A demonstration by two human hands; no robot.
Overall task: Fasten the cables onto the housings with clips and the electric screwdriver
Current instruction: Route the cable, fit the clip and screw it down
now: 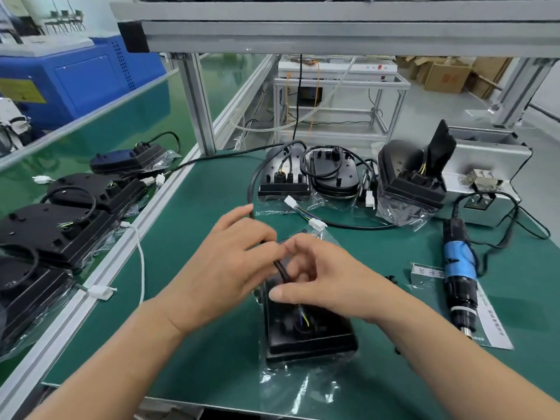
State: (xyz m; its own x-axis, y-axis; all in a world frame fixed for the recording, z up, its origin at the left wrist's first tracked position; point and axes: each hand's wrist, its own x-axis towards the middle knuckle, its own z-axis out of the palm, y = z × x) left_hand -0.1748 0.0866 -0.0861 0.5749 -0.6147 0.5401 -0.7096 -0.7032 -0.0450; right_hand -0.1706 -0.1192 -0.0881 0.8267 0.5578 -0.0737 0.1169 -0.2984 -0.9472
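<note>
Low in the middle of the frame, on the green bench (212,207), a flat black plastic housing (309,334) lies half inside a clear plastic bag (297,389), with yellow and blue wires showing in its open top. A round black cable (281,271) rises from the housing between the two hands.

The left hand (230,268) reaches in from the lower left. Its fingers are bent and pinch the cable just above the housing. The right hand (333,280) reaches in from the lower right. Its fingers curl in close over the same stretch of cable and meet the left fingertips, while its thumb lies across the housing. Whether the right fingers hold anything I cannot tell.

At the right of the frame a black electric screwdriver (460,277) with a blue band lies on the bench, partly on a printed paper strip (491,322), apart from both hands. Toward the upper middle, more bagged black housings (283,177) sit beside a grey metal box (491,159). Further black housings (60,225) lie along the green belt (106,137) at the left.
</note>
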